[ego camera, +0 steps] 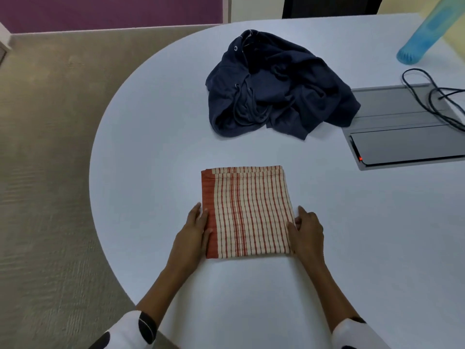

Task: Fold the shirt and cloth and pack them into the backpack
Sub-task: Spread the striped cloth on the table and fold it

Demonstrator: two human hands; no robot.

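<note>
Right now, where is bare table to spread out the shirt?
Bare table lies left of the navy shirt, and between it and the folded striped cloth. Crowded right: grey panel, cables, blue bottle.

Taking the folded striped cloth (pixel 247 212) as landmark: the left hand (pixel 195 229) lay against its left edge and the right hand (pixel 308 229) against its right edge, closing both sides. Beyond its far edge ran a bare strip of white table (pixel 151 147), then the crumpled navy shirt (pixel 274 89) barred the way. Far right of the cloth sat a grey floor-box panel (pixel 402 127) with black cables (pixel 432 96) looped over it, and a blue bottle (pixel 422 34) behind. Left of the cloth, bare tabletop reached the rounded rim
</note>
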